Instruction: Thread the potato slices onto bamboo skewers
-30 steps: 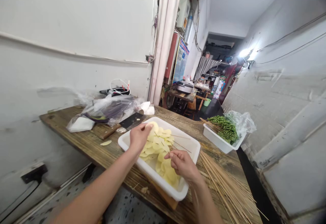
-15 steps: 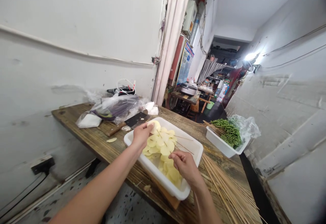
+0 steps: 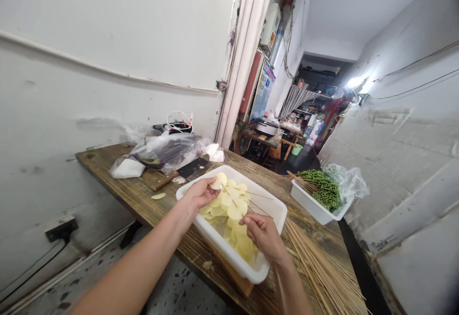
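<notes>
Hands apart, above a white rectangular plastic tray (image 3: 229,257) holding pale raw potato slices (image 3: 229,222): your left hand (image 3: 197,195) grips one slice (image 3: 219,180); your right hand (image 3: 263,236) pinches a thin bamboo skewer (image 3: 244,211).

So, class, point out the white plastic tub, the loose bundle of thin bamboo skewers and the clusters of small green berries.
White plastic tub (image 3: 218,245): head view, front wall.
Thin bamboo skewers (image 3: 317,269): head view, middle of the bundle.
Small green berry clusters (image 3: 321,190): head view, middle of the heap.
</notes>
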Demonstrator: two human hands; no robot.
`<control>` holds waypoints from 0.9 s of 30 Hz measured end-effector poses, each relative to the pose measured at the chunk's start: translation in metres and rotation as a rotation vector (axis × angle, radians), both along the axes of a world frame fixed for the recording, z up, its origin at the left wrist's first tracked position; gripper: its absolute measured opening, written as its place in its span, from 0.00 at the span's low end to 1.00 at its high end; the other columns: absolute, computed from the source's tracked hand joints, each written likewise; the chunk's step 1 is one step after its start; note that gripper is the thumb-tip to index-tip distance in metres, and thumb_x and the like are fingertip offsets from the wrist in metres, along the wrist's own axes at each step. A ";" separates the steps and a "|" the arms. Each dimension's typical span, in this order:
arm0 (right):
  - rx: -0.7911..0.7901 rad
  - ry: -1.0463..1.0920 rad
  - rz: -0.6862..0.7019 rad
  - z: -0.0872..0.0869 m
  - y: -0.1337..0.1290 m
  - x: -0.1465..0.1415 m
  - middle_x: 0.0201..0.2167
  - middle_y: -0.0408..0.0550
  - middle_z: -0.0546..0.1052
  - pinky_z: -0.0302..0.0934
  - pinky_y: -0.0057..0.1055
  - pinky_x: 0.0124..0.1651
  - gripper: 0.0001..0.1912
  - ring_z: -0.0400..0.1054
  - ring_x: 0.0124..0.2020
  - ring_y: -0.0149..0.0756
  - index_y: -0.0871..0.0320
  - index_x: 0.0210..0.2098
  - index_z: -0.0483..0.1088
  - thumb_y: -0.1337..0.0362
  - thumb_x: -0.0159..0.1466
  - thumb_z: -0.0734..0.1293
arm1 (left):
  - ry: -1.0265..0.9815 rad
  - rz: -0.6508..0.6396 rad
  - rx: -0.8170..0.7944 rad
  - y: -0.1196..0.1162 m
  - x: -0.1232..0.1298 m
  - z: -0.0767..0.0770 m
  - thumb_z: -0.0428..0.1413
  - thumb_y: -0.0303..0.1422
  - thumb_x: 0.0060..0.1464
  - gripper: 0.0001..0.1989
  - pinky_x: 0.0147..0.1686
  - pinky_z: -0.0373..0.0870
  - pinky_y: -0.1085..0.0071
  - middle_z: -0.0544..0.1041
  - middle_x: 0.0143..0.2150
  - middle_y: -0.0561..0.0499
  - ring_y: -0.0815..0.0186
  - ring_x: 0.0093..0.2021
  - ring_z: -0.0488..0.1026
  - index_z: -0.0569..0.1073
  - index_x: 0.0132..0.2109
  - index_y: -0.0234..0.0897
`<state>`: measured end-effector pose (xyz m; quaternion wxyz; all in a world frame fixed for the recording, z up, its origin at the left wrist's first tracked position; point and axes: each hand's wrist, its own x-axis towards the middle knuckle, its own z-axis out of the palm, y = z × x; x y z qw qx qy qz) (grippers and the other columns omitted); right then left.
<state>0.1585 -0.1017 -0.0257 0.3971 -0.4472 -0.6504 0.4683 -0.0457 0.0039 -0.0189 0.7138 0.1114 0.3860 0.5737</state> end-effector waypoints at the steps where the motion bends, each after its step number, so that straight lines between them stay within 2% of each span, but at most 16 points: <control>1: 0.001 0.002 -0.002 0.000 0.000 0.000 0.14 0.36 0.56 0.39 0.22 0.17 0.20 0.45 0.15 0.22 0.63 0.33 0.72 0.51 0.61 0.62 | -0.003 -0.010 -0.005 0.000 0.000 0.000 0.53 0.19 0.50 0.05 0.21 0.69 0.75 0.75 0.26 0.48 0.69 0.22 0.71 0.70 0.32 0.31; 12: 0.004 -0.061 -0.044 -0.002 0.003 -0.003 0.14 0.36 0.56 0.38 0.22 0.18 0.19 0.44 0.14 0.22 0.63 0.31 0.72 0.52 0.61 0.61 | 0.114 -0.009 0.028 0.003 0.001 -0.007 0.55 0.19 0.48 0.04 0.20 0.69 0.75 0.73 0.24 0.48 0.70 0.21 0.70 0.70 0.29 0.30; 18: 0.003 -0.090 -0.081 -0.002 0.004 -0.004 0.13 0.35 0.55 0.39 0.22 0.18 0.19 0.43 0.14 0.22 0.63 0.30 0.72 0.52 0.60 0.60 | 0.266 0.046 0.188 -0.003 0.004 -0.009 0.61 0.23 0.41 0.04 0.19 0.65 0.79 0.71 0.20 0.51 0.74 0.18 0.66 0.72 0.25 0.29; 27: 0.014 -0.097 -0.089 -0.003 0.005 -0.004 0.12 0.34 0.54 0.40 0.23 0.18 0.19 0.44 0.14 0.23 0.63 0.29 0.72 0.53 0.61 0.59 | 0.440 0.086 0.366 -0.006 0.006 -0.010 0.64 0.33 0.34 0.10 0.17 0.58 0.80 0.68 0.16 0.56 0.76 0.16 0.60 0.73 0.21 0.31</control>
